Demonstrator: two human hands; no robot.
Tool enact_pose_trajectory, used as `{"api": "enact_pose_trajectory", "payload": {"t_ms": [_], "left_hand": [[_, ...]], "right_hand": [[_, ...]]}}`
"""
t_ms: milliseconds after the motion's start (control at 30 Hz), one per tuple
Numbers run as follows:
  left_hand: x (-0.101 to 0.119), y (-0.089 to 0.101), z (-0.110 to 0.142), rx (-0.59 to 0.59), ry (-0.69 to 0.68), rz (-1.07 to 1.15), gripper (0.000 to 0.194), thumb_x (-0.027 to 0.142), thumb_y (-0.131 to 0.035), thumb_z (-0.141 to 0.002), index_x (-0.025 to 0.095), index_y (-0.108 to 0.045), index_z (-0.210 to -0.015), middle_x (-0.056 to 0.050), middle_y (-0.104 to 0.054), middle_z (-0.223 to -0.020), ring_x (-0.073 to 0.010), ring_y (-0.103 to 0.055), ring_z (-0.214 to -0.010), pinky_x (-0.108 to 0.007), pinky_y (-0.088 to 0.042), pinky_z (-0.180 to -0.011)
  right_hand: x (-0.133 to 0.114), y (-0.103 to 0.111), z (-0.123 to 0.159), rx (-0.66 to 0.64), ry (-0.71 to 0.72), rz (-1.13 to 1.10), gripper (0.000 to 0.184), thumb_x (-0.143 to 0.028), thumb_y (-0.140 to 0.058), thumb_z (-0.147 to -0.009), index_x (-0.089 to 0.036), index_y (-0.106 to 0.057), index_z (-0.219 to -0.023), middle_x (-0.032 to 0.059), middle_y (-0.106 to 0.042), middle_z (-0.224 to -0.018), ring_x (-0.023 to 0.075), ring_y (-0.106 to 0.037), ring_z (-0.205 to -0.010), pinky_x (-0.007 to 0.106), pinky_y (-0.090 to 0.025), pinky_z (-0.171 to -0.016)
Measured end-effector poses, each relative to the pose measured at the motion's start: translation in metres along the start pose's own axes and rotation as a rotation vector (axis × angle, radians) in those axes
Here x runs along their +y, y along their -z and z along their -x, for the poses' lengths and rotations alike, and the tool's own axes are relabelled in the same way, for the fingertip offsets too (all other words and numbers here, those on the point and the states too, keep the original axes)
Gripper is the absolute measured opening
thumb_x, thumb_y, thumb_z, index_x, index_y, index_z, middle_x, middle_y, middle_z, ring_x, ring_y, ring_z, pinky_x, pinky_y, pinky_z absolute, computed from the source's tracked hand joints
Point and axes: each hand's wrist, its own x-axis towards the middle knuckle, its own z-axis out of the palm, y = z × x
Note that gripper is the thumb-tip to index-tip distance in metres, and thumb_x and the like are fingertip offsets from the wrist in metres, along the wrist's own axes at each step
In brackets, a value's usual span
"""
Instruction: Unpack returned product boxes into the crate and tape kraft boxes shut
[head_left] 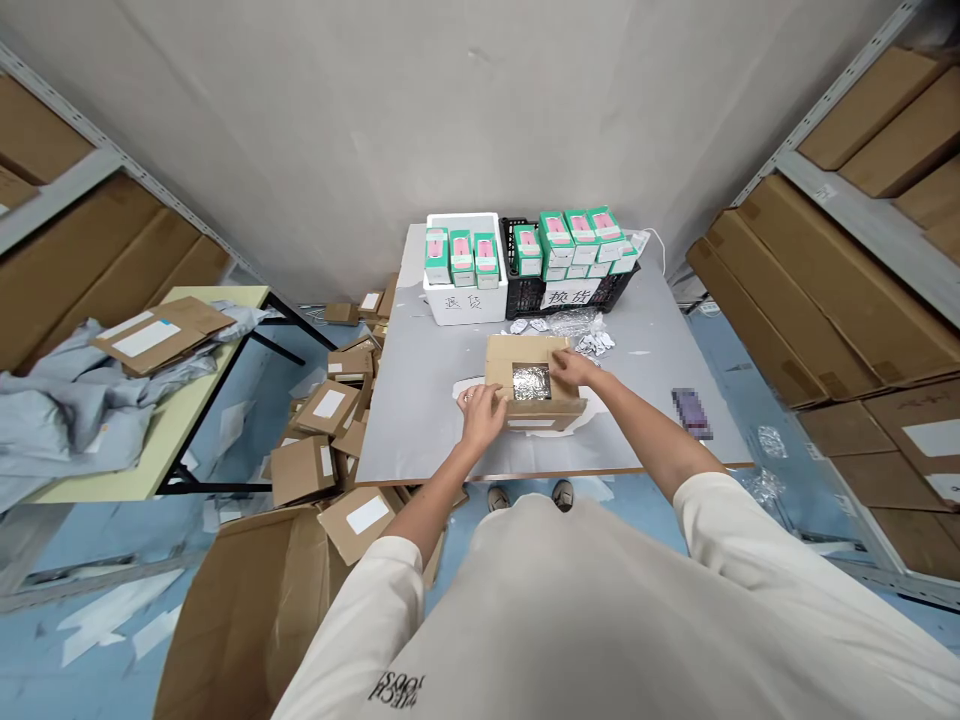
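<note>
A small brown cardboard box (502, 352) lies on the grey table in front of me, its top flaps partly raised around a gap. Shiny clear plastic wrap (531, 382) shows inside; what lies under it is hidden. My left hand (482, 412) grips the box at its near left edge, fingers bent over the flap. At the right side, my right hand (572, 367) has its fingers closed on a flap. Part of a white sheet (469, 385) shows beneath the box.
Behind the box stand a white foam bin (466, 306) and a black crate (525, 297), both holding green-and-white boxes. Crumpled paper (596, 338) lies before the crate, and a blurred phone-like object (691, 413) at right. Cardboard boxes (304, 470) crowd the floor at left.
</note>
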Motion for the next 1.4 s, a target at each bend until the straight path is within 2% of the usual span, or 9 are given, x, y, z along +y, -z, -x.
{"api": "enact_pose_trajectory", "payload": {"t_ms": [167, 333, 500, 600, 733, 933, 1100, 1267, 1400], "left_hand": [[-0.008, 0.013, 0.014, -0.222, -0.127, 0.018, 0.024, 0.028, -0.047, -0.098, 0.026, -0.064, -0.114, -0.003, -0.072, -0.097, -0.0217, -0.063, -0.108, -0.046, -0.027, -0.114], [-0.009, 0.005, 0.007, -0.469, -0.366, -0.121, 0.045, 0.017, -0.055, -0.087, 0.027, -0.060, -0.131, -0.008, -0.063, -0.133, -0.0252, -0.050, -0.134, -0.046, -0.029, -0.114], [0.003, -0.006, -0.017, -0.594, -0.506, -0.297, 0.083, 0.008, -0.056, -0.078, 0.027, -0.034, -0.156, -0.013, -0.046, -0.154, -0.0301, -0.026, -0.152, -0.055, -0.021, -0.119], [0.006, -0.003, -0.022, -0.601, -0.496, -0.361, 0.085, 0.010, -0.059, -0.079, 0.026, -0.031, -0.158, -0.014, -0.048, -0.152, -0.0334, -0.024, -0.153, -0.061, -0.016, -0.121], [0.004, 0.016, -0.012, -0.447, -0.478, -0.379, 0.079, 0.024, -0.065, -0.084, 0.026, -0.033, -0.156, -0.015, -0.046, -0.153, -0.0343, -0.019, -0.155, -0.064, -0.007, -0.123], [-0.009, 0.037, -0.003, -0.257, -0.185, -0.469, 0.088, 0.056, -0.071, -0.082, 0.024, -0.035, -0.156, -0.020, -0.050, -0.149, -0.0419, -0.018, -0.154, -0.070, -0.002, -0.121], [-0.020, 0.029, -0.038, -0.489, -0.055, -0.462, 0.115, 0.067, -0.077, -0.072, 0.020, -0.021, -0.161, -0.022, -0.052, -0.146, -0.0408, -0.046, -0.138, -0.055, -0.030, -0.117], [-0.020, 0.012, -0.085, -0.690, -0.105, -0.497, 0.150, 0.069, -0.089, -0.051, 0.028, 0.001, -0.165, -0.021, -0.001, -0.172, -0.0493, -0.038, -0.143, -0.054, -0.036, -0.112], [-0.028, 0.002, -0.105, -0.785, -0.155, -0.496, 0.157, 0.073, -0.089, -0.047, 0.026, 0.004, -0.165, -0.022, 0.010, -0.171, -0.0524, -0.038, -0.143, -0.058, -0.034, -0.113]], "right_hand": [[0.000, -0.004, 0.002, -0.027, -0.010, -0.026, 0.083, -0.062, -0.050, -0.092, -0.017, -0.035, -0.160, 0.0135, -0.037, -0.164, 0.0380, -0.038, -0.145, 0.047, -0.035, -0.117], [-0.012, -0.016, 0.009, -0.009, -0.061, 0.048, 0.087, -0.067, -0.053, -0.089, -0.021, -0.032, -0.161, 0.0128, -0.037, -0.164, 0.0434, -0.032, -0.145, 0.059, -0.032, -0.114], [-0.020, -0.023, 0.011, 0.003, -0.076, 0.112, 0.090, -0.065, -0.057, -0.087, -0.021, -0.028, -0.161, 0.0147, -0.037, -0.163, 0.0424, -0.033, -0.144, 0.058, -0.031, -0.113], [-0.020, -0.022, 0.011, -0.006, -0.081, 0.116, 0.088, -0.061, -0.055, -0.088, -0.022, -0.027, -0.161, 0.0143, -0.037, -0.163, 0.0415, -0.034, -0.142, 0.057, -0.032, -0.112], [-0.016, -0.021, 0.011, -0.014, -0.066, 0.097, 0.086, -0.057, -0.053, -0.088, -0.022, -0.025, -0.162, 0.0126, -0.036, -0.164, 0.0412, -0.035, -0.142, 0.056, -0.033, -0.111], [-0.012, -0.021, 0.013, -0.010, -0.052, 0.079, 0.085, -0.054, -0.052, -0.088, -0.023, -0.026, -0.162, 0.0119, -0.036, -0.164, 0.0414, -0.036, -0.140, 0.055, -0.035, -0.110], [-0.012, -0.019, 0.015, -0.014, -0.048, 0.052, 0.086, -0.052, -0.051, -0.086, -0.022, -0.025, -0.163, 0.0112, -0.035, -0.165, 0.0412, -0.036, -0.141, 0.055, -0.035, -0.111], [-0.010, -0.013, 0.020, -0.014, -0.051, -0.043, 0.083, -0.048, -0.049, -0.087, -0.023, -0.026, -0.163, 0.0089, -0.034, -0.166, 0.0406, -0.033, -0.146, 0.056, -0.035, -0.114], [-0.004, -0.011, 0.031, 0.025, -0.035, -0.187, 0.082, -0.044, -0.044, -0.090, -0.020, -0.022, -0.165, 0.0097, -0.031, -0.167, 0.0362, -0.032, -0.150, 0.053, -0.030, -0.120]]}}
